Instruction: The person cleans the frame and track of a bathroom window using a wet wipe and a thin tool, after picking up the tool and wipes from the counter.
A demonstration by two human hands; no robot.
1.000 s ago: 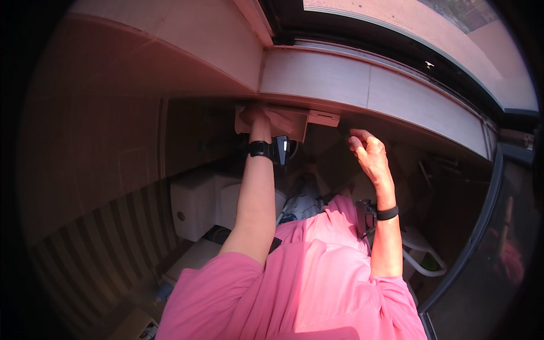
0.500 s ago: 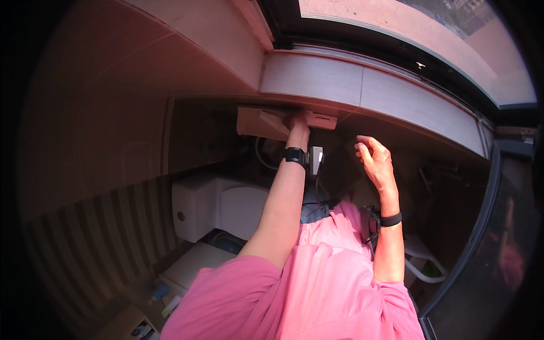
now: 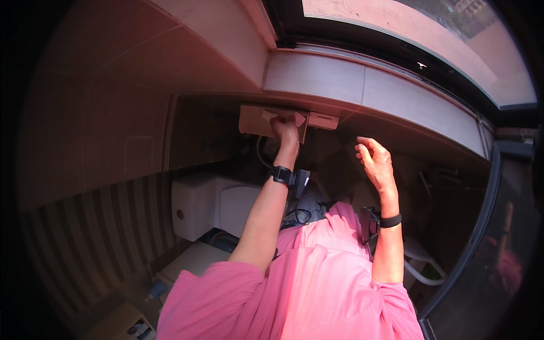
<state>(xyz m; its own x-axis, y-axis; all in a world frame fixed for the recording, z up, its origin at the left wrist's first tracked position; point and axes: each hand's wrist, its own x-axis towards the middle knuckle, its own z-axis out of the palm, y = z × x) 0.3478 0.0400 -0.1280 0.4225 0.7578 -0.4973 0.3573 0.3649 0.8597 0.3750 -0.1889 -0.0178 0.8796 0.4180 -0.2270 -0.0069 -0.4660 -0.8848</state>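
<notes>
My left hand (image 3: 285, 127) reaches to a pale box (image 3: 253, 120) low against the wall under the window ledge. Its fingers are closed on a thin white sheet (image 3: 299, 119), like a tissue or a cloth, which shows on both sides of the hand. Beside the box, to its right, is a smaller white part (image 3: 323, 121) with a slot. My right hand (image 3: 375, 158) hangs in the air to the right, in sunlight, fingers loosely bent and holding nothing that I can see. A black band with a small device is on each wrist.
A white toilet (image 3: 195, 207) stands on the left below my left arm. The tiled ledge (image 3: 317, 73) runs beneath the window at the far side. At right is a dark-framed glass panel (image 3: 476, 226), with a white curved rail (image 3: 433, 279) near it. An open carton (image 3: 127, 323) lies lower left.
My left hand has moved a little left along the box and turned, its forearm drawing back left. The white sheet has shifted with it. My right hand stays almost where it was.
</notes>
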